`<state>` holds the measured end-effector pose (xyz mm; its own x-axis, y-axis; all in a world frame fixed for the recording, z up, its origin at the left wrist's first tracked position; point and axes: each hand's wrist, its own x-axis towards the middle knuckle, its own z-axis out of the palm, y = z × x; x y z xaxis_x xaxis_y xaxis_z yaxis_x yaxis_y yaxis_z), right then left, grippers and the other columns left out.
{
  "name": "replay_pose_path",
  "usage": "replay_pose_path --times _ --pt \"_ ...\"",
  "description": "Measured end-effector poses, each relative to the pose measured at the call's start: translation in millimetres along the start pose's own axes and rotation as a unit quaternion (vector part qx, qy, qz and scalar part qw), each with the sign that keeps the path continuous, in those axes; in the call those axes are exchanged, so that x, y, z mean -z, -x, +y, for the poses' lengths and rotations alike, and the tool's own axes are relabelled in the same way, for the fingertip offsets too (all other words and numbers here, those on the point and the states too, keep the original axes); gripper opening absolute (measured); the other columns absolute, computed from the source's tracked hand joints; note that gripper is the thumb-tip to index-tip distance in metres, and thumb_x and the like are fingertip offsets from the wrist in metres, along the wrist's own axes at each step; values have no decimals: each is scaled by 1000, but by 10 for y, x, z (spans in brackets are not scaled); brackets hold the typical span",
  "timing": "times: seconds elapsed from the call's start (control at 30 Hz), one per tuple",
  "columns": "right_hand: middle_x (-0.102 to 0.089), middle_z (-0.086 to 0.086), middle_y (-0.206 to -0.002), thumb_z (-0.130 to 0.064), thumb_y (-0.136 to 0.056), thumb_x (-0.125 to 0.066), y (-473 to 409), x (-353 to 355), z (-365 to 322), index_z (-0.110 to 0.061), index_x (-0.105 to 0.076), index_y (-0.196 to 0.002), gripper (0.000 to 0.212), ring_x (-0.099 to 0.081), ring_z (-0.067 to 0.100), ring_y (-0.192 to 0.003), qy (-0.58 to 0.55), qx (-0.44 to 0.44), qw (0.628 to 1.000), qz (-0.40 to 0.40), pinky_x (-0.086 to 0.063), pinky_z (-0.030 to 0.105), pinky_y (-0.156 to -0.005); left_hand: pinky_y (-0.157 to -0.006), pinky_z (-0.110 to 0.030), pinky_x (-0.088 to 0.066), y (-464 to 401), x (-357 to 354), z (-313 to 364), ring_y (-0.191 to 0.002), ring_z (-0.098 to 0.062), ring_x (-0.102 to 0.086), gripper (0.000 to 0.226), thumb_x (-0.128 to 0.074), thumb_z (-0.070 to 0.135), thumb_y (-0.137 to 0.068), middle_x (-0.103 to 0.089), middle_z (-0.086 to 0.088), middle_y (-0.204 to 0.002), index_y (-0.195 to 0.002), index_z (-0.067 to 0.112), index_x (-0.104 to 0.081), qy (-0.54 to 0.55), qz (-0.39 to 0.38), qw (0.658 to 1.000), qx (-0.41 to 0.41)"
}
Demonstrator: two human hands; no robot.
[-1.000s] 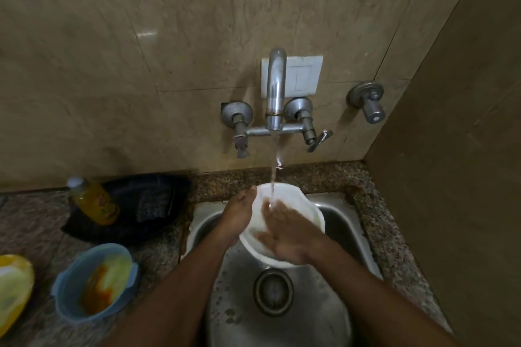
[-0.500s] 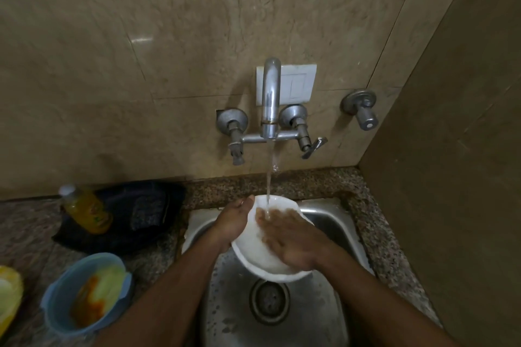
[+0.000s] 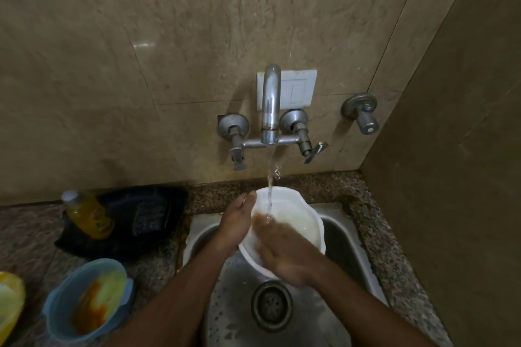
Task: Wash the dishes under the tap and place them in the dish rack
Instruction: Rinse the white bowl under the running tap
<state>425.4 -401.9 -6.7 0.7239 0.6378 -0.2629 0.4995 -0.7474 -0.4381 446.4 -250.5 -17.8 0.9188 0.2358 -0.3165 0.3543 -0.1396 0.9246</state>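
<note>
Two dirty bowls sit nearest on the counter at the left: a yellow bowl (image 3: 10, 301) at the edge and a blue bowl (image 3: 87, 300) smeared with orange residue. Right of them, the steel sink (image 3: 282, 327) shows its drain (image 3: 272, 306). Above the drain both hands hold a white bowl (image 3: 293, 220), tilted. The left hand (image 3: 234, 229) grips its left rim, thumb over the edge; the right hand (image 3: 284, 251) lies inside with fingers straight, pressed flat. Water from the tap (image 3: 271, 101) falls onto the right hand's fingers. Farther left stands a yellow bottle (image 3: 88, 215) against a dark cloth (image 3: 141, 220).
</note>
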Motion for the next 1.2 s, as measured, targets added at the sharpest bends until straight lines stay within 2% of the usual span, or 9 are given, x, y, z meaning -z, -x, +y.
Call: replay_pose_path --times 0.07,0.2,0.33,0.47,0.53,0.63,0.8,1.0,1.2 --pt "5 0 -164 -52 -103 -22 -52 19 14 -17 5 -157 70 5 19 -152 21 -44 999 24 0 37 -123 -78 -28 -45 -24 -68 12 -88 -14 -61 30 -43 36 -103 -68 0 -93 -103 19 -68 9 3 1000 -12" --pt "-7 0 -165 -50 -100 -26 -13 -76 -135 -20 -4 -158 68 -8 13 -151 -61 50 995 56 -11 35 -123 -73 -25 -45 -75 -114 60 -85 -10 -61 28 -43 34 -103 -68 3 -92 -101 20 -68 23 -9 1000 -5" --pt "6 0 -165 -57 -101 -21 -28 3 65 -21 6 -157 72 6 16 -151 15 -40 999 24 0 37 -123 -75 -24 -45 -68 -189 11 -91 -7 -60 27 -41 37 -103 -68 1 -104 -112 27 -64 60 -21 998 9" --pt "-8 1 -165 -45 -101 -34 1 -20 -119 -20 -4 -158 69 -14 16 -149 -48 59 995 62 -10 27 -120 -83 -28 -51 -170 -197 74 -93 -11 -64 37 -46 47 -100 -71 -9 -107 -116 21 -67 78 -25 996 20" --pt "-2 -2 -165 -46 -103 -28 89 -31 14 -22 -1 -158 66 -9 15 -151 8 52 998 25 -7 30 -122 -90 -33 -52 -186 -206 19 -100 -15 -65 35 -45 50 -99 -71 -2 -110 -115 27 -67 78 -28 996 17" --pt "-1 2 -166 -55 -100 -26 -33 -43 22 -21 1 -158 72 0 16 -152 8 7 996 90 -8 40 -123 -73 -20 -51 -176 -277 87 -85 -6 -61 32 -40 49 -101 -67 8 -95 -106 31 -66 69 -29 997 3" --pt "2 0 -165 -46 -101 -29 152 -120 146 -20 1 -158 69 3 14 -151 67 63 994 51 -2 38 -123 -97 -43 -52 -224 -250 118 -101 -15 -68 33 -46 48 -99 -73 4 -106 -113 28 -69 83 -28 996 -9" --pt "14 -1 -162 -50 -98 -36 86 -252 15 -15 4 -157 80 18 13 -148 26 32 995 94 7 34 -122 -89 -42 -55 -299 -291 257 -87 -17 -69 26 -53 41 -98 -75 5 -86 -89 29 -75 93 -20 995 -29" --pt "19 -2 -161 -49 -97 -34 92 -160 218 -21 7 -157 78 19 13 -148 77 34 991 105 4 37 -122 -86 -38 -52 -185 -303 226 -91 -16 -66 34 -49 44 -99 -71 -2 -94 -102 18 -71 75 -22 995 -69"
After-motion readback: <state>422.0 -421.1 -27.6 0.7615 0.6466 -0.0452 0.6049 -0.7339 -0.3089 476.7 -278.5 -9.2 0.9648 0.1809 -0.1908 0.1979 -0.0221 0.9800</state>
